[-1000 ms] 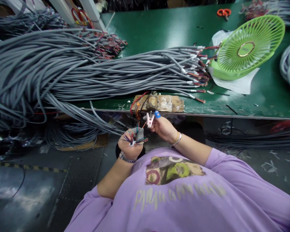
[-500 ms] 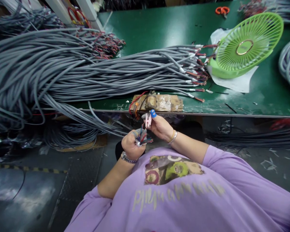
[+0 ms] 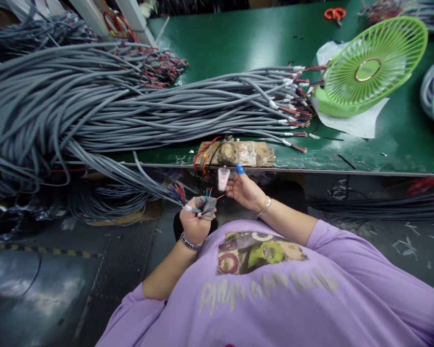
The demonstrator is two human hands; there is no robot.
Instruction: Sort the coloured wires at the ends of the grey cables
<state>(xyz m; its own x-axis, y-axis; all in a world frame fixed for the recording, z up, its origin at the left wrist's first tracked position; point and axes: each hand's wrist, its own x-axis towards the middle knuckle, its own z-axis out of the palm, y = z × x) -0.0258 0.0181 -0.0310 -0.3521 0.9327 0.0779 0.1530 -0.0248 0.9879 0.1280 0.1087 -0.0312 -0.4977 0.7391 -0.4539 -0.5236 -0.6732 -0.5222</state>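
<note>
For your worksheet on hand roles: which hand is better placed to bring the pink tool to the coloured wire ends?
Right. The right hand already holds the pink tool just above the coloured wire ends, while the left hand is closed around the grey cable.

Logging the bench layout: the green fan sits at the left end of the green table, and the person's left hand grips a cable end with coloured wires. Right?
Not quite. The head view shows the green fan at the right end of the green table, not the left. The left hand does grip a cable end with coloured wires.
</note>
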